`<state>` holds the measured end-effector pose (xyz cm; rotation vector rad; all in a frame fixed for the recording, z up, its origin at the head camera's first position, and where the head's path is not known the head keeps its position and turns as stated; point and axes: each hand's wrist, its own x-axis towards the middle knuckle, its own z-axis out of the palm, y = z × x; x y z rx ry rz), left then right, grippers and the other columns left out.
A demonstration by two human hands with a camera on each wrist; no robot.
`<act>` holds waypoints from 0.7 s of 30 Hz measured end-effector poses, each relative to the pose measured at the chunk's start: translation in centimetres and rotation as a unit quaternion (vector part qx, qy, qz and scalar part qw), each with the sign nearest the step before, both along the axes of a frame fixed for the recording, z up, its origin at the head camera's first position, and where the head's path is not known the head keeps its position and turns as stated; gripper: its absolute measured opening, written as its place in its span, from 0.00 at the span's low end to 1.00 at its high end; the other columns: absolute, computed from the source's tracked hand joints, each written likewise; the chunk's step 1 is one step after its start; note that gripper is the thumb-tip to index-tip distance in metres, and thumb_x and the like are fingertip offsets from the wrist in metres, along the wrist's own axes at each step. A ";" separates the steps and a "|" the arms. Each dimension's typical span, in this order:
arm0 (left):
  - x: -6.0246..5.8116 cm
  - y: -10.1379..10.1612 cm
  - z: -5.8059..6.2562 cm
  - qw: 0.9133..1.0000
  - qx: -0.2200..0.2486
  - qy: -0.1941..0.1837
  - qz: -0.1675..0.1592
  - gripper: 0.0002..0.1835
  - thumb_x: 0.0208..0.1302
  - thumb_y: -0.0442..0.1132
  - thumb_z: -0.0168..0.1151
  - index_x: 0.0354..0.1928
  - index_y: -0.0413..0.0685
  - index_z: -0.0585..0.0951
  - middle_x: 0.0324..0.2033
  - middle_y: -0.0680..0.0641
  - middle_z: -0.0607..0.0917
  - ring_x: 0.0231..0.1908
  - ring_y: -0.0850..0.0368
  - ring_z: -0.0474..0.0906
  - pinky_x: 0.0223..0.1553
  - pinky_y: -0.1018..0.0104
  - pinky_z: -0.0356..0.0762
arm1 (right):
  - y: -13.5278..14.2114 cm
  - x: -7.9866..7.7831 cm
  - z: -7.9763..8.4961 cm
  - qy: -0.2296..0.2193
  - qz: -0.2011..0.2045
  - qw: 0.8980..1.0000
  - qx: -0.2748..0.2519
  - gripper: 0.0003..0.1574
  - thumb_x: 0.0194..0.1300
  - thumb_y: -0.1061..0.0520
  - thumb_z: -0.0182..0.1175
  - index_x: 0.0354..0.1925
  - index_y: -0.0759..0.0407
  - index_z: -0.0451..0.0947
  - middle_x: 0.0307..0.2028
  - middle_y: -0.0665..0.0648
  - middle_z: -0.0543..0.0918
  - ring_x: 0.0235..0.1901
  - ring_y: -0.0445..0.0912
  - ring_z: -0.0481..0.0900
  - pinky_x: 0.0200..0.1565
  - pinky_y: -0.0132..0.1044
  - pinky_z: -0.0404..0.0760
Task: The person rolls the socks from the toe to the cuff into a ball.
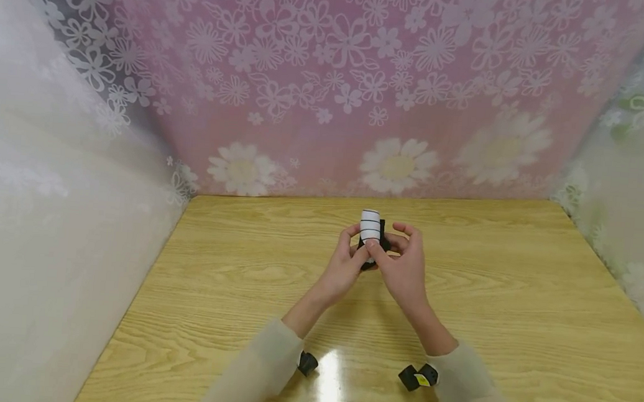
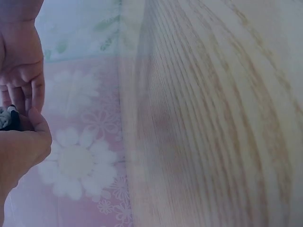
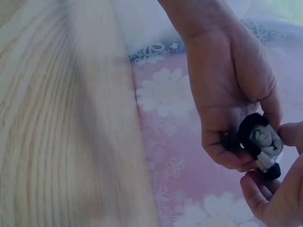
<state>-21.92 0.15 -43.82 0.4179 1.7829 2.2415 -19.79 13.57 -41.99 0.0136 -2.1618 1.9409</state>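
Observation:
Both hands hold a rolled-up black and white striped sock-like cloth (image 1: 370,225) above the table. White fabric with thin black lines faces up in the head view, with black fabric behind it. My left hand (image 1: 342,270) grips the roll from the left, its thumb near the lower end. On the other side, the right hand (image 1: 405,270) has its thumb against the roll and its fingers bent behind. The right wrist view shows the roll's coiled white end (image 3: 263,140) wrapped in black, between the left hand (image 3: 222,90) and the right hand (image 3: 284,198).
A wood-grain table (image 1: 224,319) spans the space below the hands. Pink floral sheeting (image 1: 318,101) stands along its back, with pale sheeting on the left (image 1: 62,220) and right (image 1: 626,185). Black wrist cameras sit on the inner sides of both sleeves.

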 end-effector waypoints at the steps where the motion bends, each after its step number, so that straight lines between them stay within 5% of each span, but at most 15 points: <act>1: 0.1 0.0 -0.1 1.000 -0.003 0.010 -0.003 0.27 0.78 0.40 0.48 0.72 0.46 0.53 0.58 0.33 0.77 0.52 0.54 0.78 0.55 0.57 0.77 | 0.0 0.2 0.1 0.019 -0.004 1.000 0.009 0.39 0.65 0.56 0.66 0.65 0.65 0.58 0.54 0.66 0.81 0.47 0.50 0.79 0.39 0.27 0.78; 6: 0.3 -0.1 -0.5 0.999 -0.001 0.050 0.008 0.22 0.76 0.32 0.50 0.67 0.38 0.60 0.55 0.29 0.79 0.51 0.55 0.80 0.56 0.55 0.77 | 0.0 0.8 0.3 0.099 -0.027 0.993 0.051 0.36 0.62 0.63 0.68 0.62 0.67 0.62 0.52 0.67 0.82 0.46 0.53 0.80 0.39 0.25 0.75; 10: 0.5 -0.1 -0.6 0.996 -0.017 0.073 0.057 0.16 0.71 0.29 0.57 0.58 0.32 0.71 0.52 0.30 0.81 0.46 0.57 0.81 0.52 0.56 0.81 | 0.0 0.8 0.0 0.160 -0.046 0.981 0.096 0.35 0.58 0.66 0.71 0.59 0.69 0.65 0.52 0.67 0.81 0.47 0.55 0.81 0.42 0.27 0.74; 17: 2.2 0.5 1.0 0.983 -0.051 0.079 0.159 0.13 0.71 0.30 0.56 0.54 0.33 0.77 0.46 0.37 0.83 0.42 0.55 0.82 0.50 0.52 0.81 | 0.1 0.6 -1.2 0.274 -0.085 0.944 0.166 0.34 0.52 0.71 0.73 0.54 0.74 0.69 0.47 0.69 0.82 0.44 0.56 0.81 0.43 0.27 0.74; 21: 3.2 1.1 1.7 0.980 -0.061 0.081 0.170 0.16 0.72 0.34 0.56 0.58 0.36 0.77 0.48 0.39 0.84 0.45 0.54 0.82 0.50 0.58 0.81 | -0.1 0.5 -2.2 0.323 -0.104 0.921 0.192 0.34 0.47 0.73 0.74 0.52 0.76 0.71 0.45 0.70 0.81 0.41 0.57 0.80 0.42 0.30 0.75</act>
